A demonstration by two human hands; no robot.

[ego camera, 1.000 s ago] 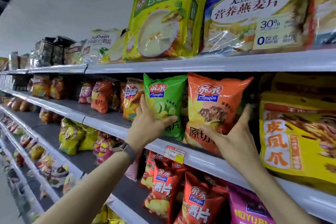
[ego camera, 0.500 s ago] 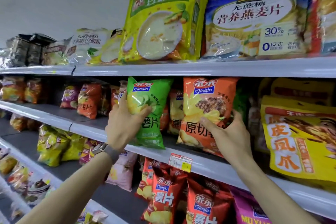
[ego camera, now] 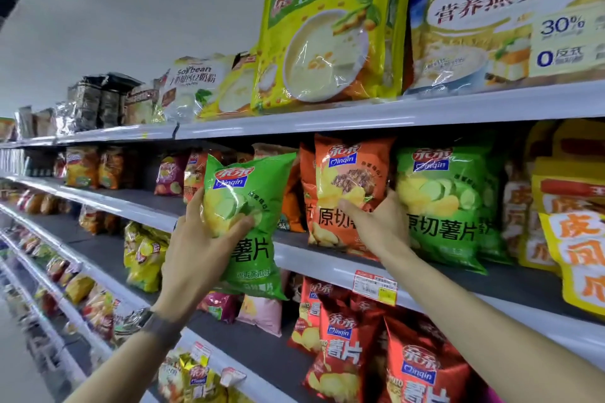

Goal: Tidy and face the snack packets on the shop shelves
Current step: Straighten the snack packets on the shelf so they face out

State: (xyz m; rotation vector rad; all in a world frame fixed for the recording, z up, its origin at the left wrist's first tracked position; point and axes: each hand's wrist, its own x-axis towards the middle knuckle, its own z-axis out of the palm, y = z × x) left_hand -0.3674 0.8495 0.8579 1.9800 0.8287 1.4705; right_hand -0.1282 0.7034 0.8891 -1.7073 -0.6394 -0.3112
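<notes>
Fingers of the left hand [ego camera: 196,255] are closed round a green Qinqin packet [ego camera: 255,203], those of the right hand [ego camera: 383,229] round an orange Qinqin packet [ego camera: 350,173].

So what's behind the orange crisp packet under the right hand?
A second orange packet stands just behind the orange crisp packet, its edge showing at the left. Anything deeper on the shelf is covered by the packet and the right hand.

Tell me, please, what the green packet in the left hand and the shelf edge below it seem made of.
Green packet: probably thin plastic film, glossy; it creases and throws glare where the left hand holds it. Shelf edge: likely painted metal, pale grey, smooth, with long straight highlights.
</notes>
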